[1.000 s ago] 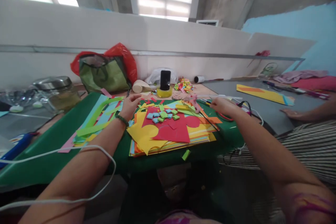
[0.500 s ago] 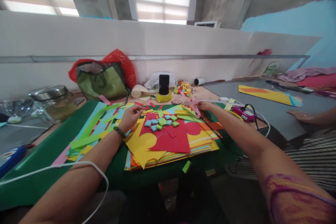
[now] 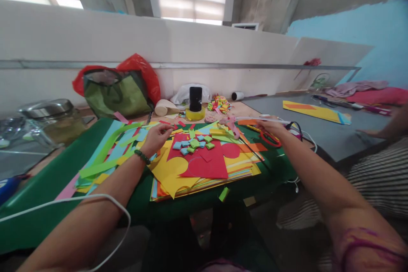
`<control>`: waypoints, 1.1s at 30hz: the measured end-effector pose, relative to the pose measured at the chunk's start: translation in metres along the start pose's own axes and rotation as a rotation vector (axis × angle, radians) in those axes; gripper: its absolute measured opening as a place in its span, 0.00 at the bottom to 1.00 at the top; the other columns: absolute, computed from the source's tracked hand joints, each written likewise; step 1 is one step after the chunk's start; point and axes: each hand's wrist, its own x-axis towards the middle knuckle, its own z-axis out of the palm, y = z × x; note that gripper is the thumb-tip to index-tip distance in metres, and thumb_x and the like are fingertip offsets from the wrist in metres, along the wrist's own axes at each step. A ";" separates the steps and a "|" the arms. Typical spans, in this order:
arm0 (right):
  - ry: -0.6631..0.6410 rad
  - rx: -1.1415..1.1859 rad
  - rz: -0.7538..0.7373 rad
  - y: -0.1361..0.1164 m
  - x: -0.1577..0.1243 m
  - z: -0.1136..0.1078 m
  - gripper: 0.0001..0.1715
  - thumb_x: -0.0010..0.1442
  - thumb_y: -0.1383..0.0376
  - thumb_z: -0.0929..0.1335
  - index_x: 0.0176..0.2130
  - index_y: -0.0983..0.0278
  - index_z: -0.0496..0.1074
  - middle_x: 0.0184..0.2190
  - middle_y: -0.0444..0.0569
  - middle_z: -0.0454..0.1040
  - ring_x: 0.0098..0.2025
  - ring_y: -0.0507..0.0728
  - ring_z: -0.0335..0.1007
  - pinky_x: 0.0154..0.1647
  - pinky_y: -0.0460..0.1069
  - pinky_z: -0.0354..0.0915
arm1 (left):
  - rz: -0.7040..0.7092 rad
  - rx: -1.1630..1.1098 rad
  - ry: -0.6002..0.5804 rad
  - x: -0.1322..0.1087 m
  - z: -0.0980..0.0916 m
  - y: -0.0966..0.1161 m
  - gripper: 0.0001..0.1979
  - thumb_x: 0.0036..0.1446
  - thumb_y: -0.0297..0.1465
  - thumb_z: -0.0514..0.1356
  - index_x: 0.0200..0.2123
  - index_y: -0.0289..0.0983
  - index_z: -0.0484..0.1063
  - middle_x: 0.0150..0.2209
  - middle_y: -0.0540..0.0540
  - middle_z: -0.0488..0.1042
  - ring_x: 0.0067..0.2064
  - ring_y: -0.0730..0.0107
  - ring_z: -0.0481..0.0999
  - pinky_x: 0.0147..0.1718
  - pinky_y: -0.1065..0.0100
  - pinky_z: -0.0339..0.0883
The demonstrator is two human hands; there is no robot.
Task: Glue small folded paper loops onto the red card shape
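Both hands are out over my green-covered table. Left hand: above the left edge of the paper stack, fingers bent and drawn in close together; cannot tell whether the tips pinch anything. Loose red strips lie just beyond them. Dark beaded bracelet on that wrist.

Right hand: reaching toward the table's far right corner, at the orange-handled scissors. Fingers partly hidden; cannot tell whether they grip the handles or only lie over them. Pink glue gun nearby, left of the hand, with a thin dark stick slanting from it toward the front edge.

Stack sits mid-table, near the front edge. On top, a cut yellow sheet and, partly over it, a red sheet carrying a cluster of small folded blue and green paper pieces. One green folded piece lies apart, at the front edge. Long green strips spread along the left side.

Beyond the far edge: black phone upright at a yellow tape roll; multicoloured paper heap to its right.
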 end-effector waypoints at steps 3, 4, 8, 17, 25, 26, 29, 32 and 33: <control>0.022 0.104 0.088 0.004 -0.039 -0.020 0.17 0.49 0.54 0.73 0.23 0.63 0.70 0.21 0.50 0.75 0.19 0.51 0.67 0.22 0.47 0.66 | -0.002 -0.019 -0.007 -0.002 0.000 0.005 0.08 0.44 0.34 0.63 0.26 0.37 0.79 0.21 0.49 0.73 0.23 0.71 0.64 0.23 0.71 0.56; 0.021 0.153 0.114 0.004 -0.054 -0.025 0.17 0.46 0.52 0.74 0.24 0.63 0.71 0.21 0.50 0.75 0.19 0.51 0.66 0.21 0.47 0.66 | -0.006 -0.035 -0.015 -0.002 0.001 0.007 0.08 0.44 0.34 0.64 0.26 0.37 0.79 0.22 0.48 0.73 0.23 0.71 0.64 0.23 0.71 0.56; -0.049 0.338 0.094 -0.019 -0.112 -0.033 0.25 0.36 0.47 0.77 0.26 0.63 0.74 0.22 0.49 0.75 0.19 0.50 0.64 0.19 0.47 0.63 | -0.023 -0.136 -0.076 -0.007 0.007 0.017 0.09 0.43 0.37 0.66 0.26 0.37 0.79 0.23 0.48 0.74 0.25 0.69 0.67 0.25 0.70 0.60; -0.433 0.072 -0.511 -0.153 -0.148 0.014 0.13 0.55 0.56 0.68 0.27 0.63 0.75 0.19 0.45 0.72 0.21 0.51 0.64 0.20 0.45 0.57 | -0.025 -0.333 -0.413 -0.032 0.010 0.051 0.21 0.48 0.48 0.63 0.32 0.36 0.81 0.27 0.45 0.74 0.25 0.73 0.63 0.25 0.70 0.60; -0.497 0.050 -0.581 -0.197 -0.082 0.090 0.10 0.51 0.63 0.66 0.23 0.65 0.73 0.15 0.42 0.67 0.17 0.48 0.58 0.18 0.45 0.50 | -0.089 -0.290 -0.560 -0.026 0.003 0.038 0.18 0.42 0.45 0.68 0.24 0.34 0.79 0.19 0.49 0.69 0.22 0.77 0.60 0.22 0.72 0.54; -0.493 0.081 -0.585 -0.195 -0.077 0.092 0.11 0.51 0.62 0.67 0.23 0.65 0.73 0.15 0.42 0.67 0.18 0.48 0.58 0.19 0.45 0.50 | -0.103 -0.290 -0.547 -0.024 0.001 0.037 0.17 0.41 0.44 0.68 0.25 0.35 0.80 0.18 0.49 0.70 0.22 0.77 0.60 0.21 0.72 0.54; -0.511 0.197 -0.587 -0.185 -0.065 0.096 0.14 0.50 0.57 0.68 0.23 0.65 0.72 0.15 0.41 0.66 0.17 0.48 0.57 0.18 0.45 0.51 | -0.122 -0.286 -0.537 -0.020 -0.004 0.035 0.15 0.40 0.42 0.68 0.24 0.35 0.80 0.18 0.49 0.71 0.21 0.77 0.60 0.20 0.72 0.54; -0.545 0.304 -0.556 -0.170 -0.056 0.102 0.15 0.49 0.56 0.69 0.23 0.65 0.72 0.14 0.41 0.66 0.17 0.48 0.57 0.18 0.45 0.52 | -0.140 -0.295 -0.571 -0.018 -0.007 0.035 0.13 0.40 0.39 0.69 0.24 0.35 0.81 0.17 0.48 0.72 0.20 0.77 0.62 0.20 0.72 0.56; -0.561 0.327 -0.543 -0.166 -0.053 0.105 0.14 0.48 0.55 0.69 0.23 0.65 0.72 0.14 0.41 0.66 0.17 0.48 0.57 0.18 0.45 0.52 | -0.154 -0.298 -0.590 -0.017 -0.008 0.035 0.12 0.39 0.39 0.69 0.24 0.35 0.81 0.18 0.47 0.73 0.20 0.77 0.63 0.20 0.72 0.58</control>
